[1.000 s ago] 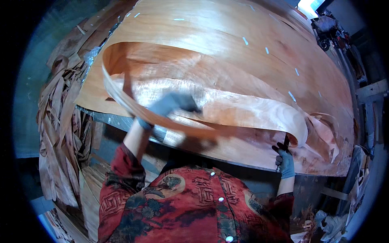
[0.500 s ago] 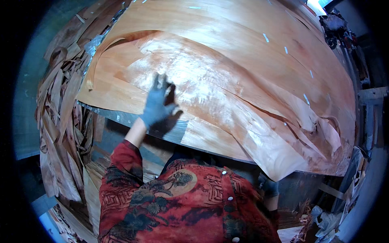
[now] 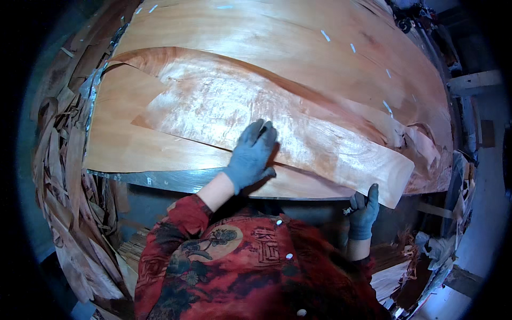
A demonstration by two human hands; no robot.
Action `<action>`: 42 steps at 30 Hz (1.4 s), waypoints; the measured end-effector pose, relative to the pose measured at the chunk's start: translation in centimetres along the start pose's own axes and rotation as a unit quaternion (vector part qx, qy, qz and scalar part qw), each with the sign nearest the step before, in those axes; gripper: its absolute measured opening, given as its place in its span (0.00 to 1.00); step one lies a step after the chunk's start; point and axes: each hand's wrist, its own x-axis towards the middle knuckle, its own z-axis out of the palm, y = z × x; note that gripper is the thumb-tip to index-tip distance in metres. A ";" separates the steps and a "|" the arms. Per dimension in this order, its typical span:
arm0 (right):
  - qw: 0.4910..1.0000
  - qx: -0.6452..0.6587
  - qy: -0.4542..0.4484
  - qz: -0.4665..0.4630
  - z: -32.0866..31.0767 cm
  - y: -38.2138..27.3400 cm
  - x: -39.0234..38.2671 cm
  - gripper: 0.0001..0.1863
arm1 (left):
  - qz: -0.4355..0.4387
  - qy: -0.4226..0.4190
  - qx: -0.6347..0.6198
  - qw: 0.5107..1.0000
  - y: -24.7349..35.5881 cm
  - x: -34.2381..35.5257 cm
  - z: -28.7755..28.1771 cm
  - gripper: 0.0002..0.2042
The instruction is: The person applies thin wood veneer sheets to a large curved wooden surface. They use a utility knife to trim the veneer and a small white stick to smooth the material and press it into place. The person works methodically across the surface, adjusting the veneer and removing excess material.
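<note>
The left hand [image 3: 252, 156], in a grey-blue glove, lies flat with fingers spread wide on the top veneer sheet [image 3: 256, 114], holding nothing. This sheet rests on a stack of larger veneer sheets [image 3: 298, 48] covering the work table [image 3: 176, 180]; its near edge runs diagonally toward the right corner. The right hand [image 3: 364, 209], also gloved, sits at the table's near edge just below that corner, fingers curled around a small dark tool [image 3: 349, 211]. Veneer scraps [image 3: 64, 176] hang in a pile at the left.
</note>
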 end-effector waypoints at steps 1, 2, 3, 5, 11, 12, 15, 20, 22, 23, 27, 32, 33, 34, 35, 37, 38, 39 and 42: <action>0.999 0.025 -0.020 -0.014 0.0 -0.4 -0.5 0.18 | -0.014 -0.007 -0.016 1.000 0.4 0.9 0.4 0.50; 0.997 0.050 -0.045 -0.022 0.3 -0.8 -1.2 0.17 | -0.011 0.006 -0.013 1.000 0.5 1.4 1.0 0.49; 0.994 0.075 -0.073 -0.029 1.2 -1.7 -1.7 0.17 | -0.011 0.019 -0.010 1.000 0.6 1.8 1.5 0.48; 0.998 0.053 -0.028 -0.022 3.1 -2.9 -3.0 0.16 | 0.001 0.082 0.020 0.996 0.6 3.0 1.9 0.38; 0.941 -0.224 -0.204 -0.152 3.1 1.5 3.4 0.31 | -0.150 0.148 -0.093 0.973 -0.3 7.6 -3.7 0.15; 0.901 -0.319 -0.223 -0.193 3.2 3.1 5.5 0.35 | -0.136 0.208 -0.107 0.963 -0.8 8.5 -4.8 0.12; 0.746 -0.482 -0.236 -0.395 8.9 4.4 9.3 0.32 | -0.166 0.199 -0.208 0.943 -2.9 11.2 -10.4 0.13; 0.583 -0.679 -0.147 -0.421 16.3 6.0 15.0 0.34 | -0.119 0.146 -0.256 0.948 -5.0 12.8 -19.6 0.16; 0.566 -0.667 -0.113 -0.470 17.1 6.4 18.4 0.29 | -0.135 0.160 -0.272 0.939 -5.4 11.9 -23.2 0.15; 0.562 -0.663 -0.108 -0.484 16.7 6.2 20.5 0.26 | -0.136 0.125 -0.235 0.954 -6.9 11.4 -25.0 0.15; 0.505 -0.699 -0.067 -0.502 14.1 2.8 25.1 0.07 | -0.193 0.257 -0.243 0.915 -12.9 7.1 -31.3 0.12; 0.417 -0.774 0.012 -0.476 -5.2 -1.8 28.4 0.08 | -0.241 0.417 -0.460 0.746 -24.3 -3.5 -38.0 0.14; 0.448 -0.774 0.000 -0.447 -7.0 -1.4 26.9 0.09 | -0.320 0.446 -0.482 0.683 -28.6 -9.1 -41.2 0.14; 0.461 -0.795 0.039 -0.392 -12.0 -3.1 24.2 0.09 | -0.352 0.471 -0.490 0.644 -29.4 -8.4 -39.1 0.14; 0.482 -0.801 0.055 -0.351 -15.2 -3.2 22.4 0.09 | -0.359 0.479 -0.475 0.645 -32.5 -11.8 -39.2 0.15; 0.527 -0.803 0.076 -0.268 -20.8 -0.7 20.0 0.10 | -0.381 0.501 -0.424 0.651 -36.3 -19.9 -41.7 0.15; 0.537 -0.806 0.104 -0.227 -24.0 -0.3 17.8 0.11 | -0.399 0.503 -0.425 0.638 -37.2 -20.5 -40.6 0.15; 0.542 -0.809 0.133 -0.185 -27.0 0.1 15.2 0.11 | -0.408 0.502 -0.425 0.633 -37.6 -20.2 -39.2 0.15; 0.550 -0.810 0.188 -0.075 -33.5 2.4 8.8 0.13 | -0.431 0.512 -0.376 0.641 -36.8 -20.1 -37.1 0.15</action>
